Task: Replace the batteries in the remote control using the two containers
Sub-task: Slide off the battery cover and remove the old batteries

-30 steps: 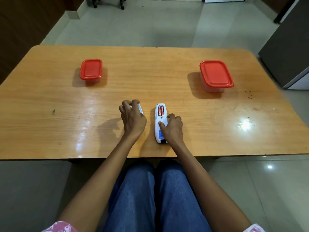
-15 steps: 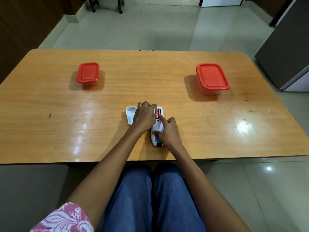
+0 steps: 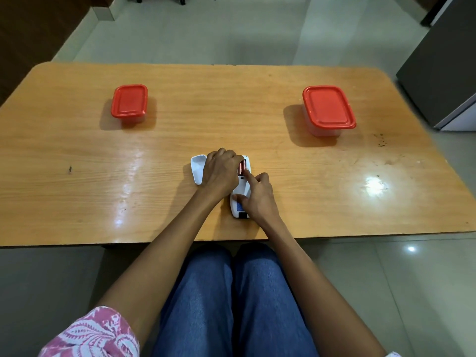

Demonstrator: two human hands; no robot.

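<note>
No legible text anywhere

Head view, wide-angle, looking forward and down

A single camera sits on the person's head and faces forward and steeply down over the tabletop (image 3: 77, 140), which spans nearly the whole width with curved edges from the wide lens. The person's lap (image 3: 231, 300) and both forearms fill the bottom, close to the lens; the floor (image 3: 219, 29) beyond the far edge fills the top. No second view overlaps it.
</note>
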